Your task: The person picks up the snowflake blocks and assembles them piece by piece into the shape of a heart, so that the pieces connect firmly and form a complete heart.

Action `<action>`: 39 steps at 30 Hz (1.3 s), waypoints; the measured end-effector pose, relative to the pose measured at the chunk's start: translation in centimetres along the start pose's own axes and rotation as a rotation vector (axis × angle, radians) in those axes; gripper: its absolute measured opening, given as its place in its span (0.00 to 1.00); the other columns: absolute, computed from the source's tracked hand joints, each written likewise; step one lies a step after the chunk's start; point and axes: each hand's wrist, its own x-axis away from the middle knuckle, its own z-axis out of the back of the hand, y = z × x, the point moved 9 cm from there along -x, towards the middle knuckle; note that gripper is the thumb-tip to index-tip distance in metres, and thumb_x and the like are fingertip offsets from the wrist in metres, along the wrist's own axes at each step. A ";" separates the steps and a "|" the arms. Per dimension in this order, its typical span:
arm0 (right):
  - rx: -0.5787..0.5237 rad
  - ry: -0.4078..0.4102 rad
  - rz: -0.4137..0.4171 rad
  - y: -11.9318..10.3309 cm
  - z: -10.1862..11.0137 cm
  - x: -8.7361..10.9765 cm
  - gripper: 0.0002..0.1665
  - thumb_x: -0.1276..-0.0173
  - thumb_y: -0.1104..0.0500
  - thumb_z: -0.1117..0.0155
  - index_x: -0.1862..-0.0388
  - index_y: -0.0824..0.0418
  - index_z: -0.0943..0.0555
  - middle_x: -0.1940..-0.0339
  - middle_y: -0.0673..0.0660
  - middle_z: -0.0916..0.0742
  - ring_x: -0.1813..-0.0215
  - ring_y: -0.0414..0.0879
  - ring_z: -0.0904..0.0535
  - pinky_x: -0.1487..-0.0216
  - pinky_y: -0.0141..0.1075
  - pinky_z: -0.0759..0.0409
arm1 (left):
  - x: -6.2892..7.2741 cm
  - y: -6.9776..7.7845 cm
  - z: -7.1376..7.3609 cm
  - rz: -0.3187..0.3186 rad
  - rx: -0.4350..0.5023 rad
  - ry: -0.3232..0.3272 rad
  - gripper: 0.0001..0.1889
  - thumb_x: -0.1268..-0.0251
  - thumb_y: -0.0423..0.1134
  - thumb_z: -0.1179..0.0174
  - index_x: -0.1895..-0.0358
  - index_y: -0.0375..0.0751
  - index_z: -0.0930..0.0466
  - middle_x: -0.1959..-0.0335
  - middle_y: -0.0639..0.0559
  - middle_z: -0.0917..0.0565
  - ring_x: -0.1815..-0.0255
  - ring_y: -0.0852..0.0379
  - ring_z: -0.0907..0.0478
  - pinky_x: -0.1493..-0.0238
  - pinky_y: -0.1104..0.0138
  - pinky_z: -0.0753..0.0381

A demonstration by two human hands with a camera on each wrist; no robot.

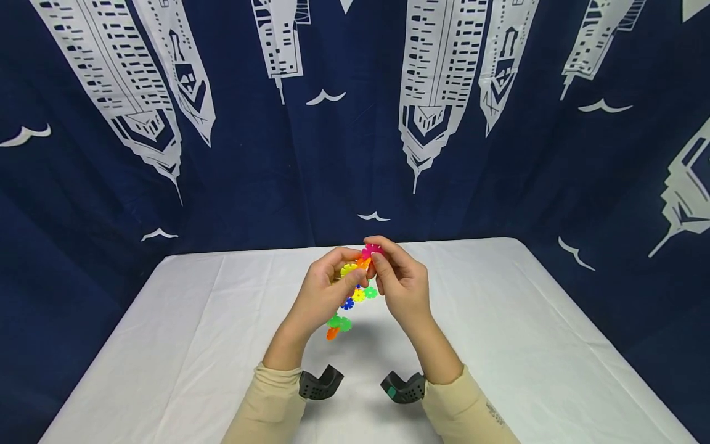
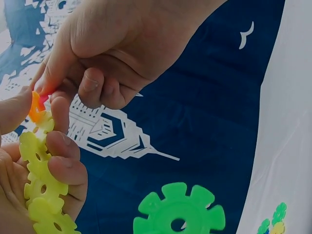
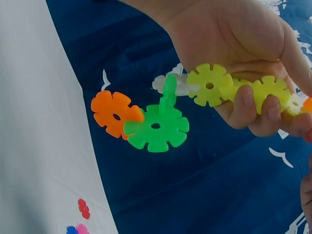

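My left hand (image 1: 318, 293) grips a chain of notched plastic snowflake discs. In the left wrist view several yellow discs (image 2: 46, 189) of it lie across the palm under the curled fingers. The chain's lower end hangs out past the hand, with green discs (image 3: 156, 127) and an orange disc (image 3: 111, 113) linked at its tip. My right hand (image 1: 407, 283) pinches a pink disc (image 1: 371, 250) between thumb and fingers, right at another orange disc (image 1: 363, 263) on the chain's upper end. The fingers partly hide where pink and orange meet.
Loose discs lie on the white tablecloth (image 1: 194, 345) behind the hands, among them a blue disc (image 1: 347, 303), a yellow disc (image 1: 359, 295) and a green disc (image 1: 371, 293). A dark blue curtain (image 1: 249, 185) with white building prints stands behind the table.
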 end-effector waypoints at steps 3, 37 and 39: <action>0.039 -0.019 0.027 0.0 0.2 -0.2 0.16 0.28 0.72 0.43 0.44 0.66 0.18 0.79 0.59 0.19 0.84 0.39 0.34 0.84 0.28 0.33 | -0.1 -0.2 0.0 0.014 0.031 0.005 0.13 0.28 0.35 0.42 0.43 0.40 0.22 0.68 0.39 0.16 0.78 0.59 0.30 0.77 0.74 0.30; 0.337 -0.202 -0.468 13.8 0.3 3.0 0.15 0.28 0.59 0.36 0.44 0.54 0.18 0.63 0.57 0.14 0.71 0.45 0.23 0.72 0.29 0.26 | -0.1 0.0 0.9 0.008 0.103 0.059 0.16 0.27 0.33 0.43 0.39 0.40 0.25 0.61 0.34 0.16 0.78 0.48 0.29 0.75 0.72 0.24; 0.393 -0.245 -0.492 14.6 0.0 3.5 0.16 0.30 0.59 0.35 0.44 0.53 0.18 0.60 0.55 0.14 0.66 0.45 0.22 0.69 0.30 0.24 | -0.1 0.0 0.9 0.012 0.102 0.061 0.16 0.28 0.33 0.43 0.39 0.40 0.25 0.61 0.34 0.16 0.78 0.47 0.28 0.75 0.72 0.24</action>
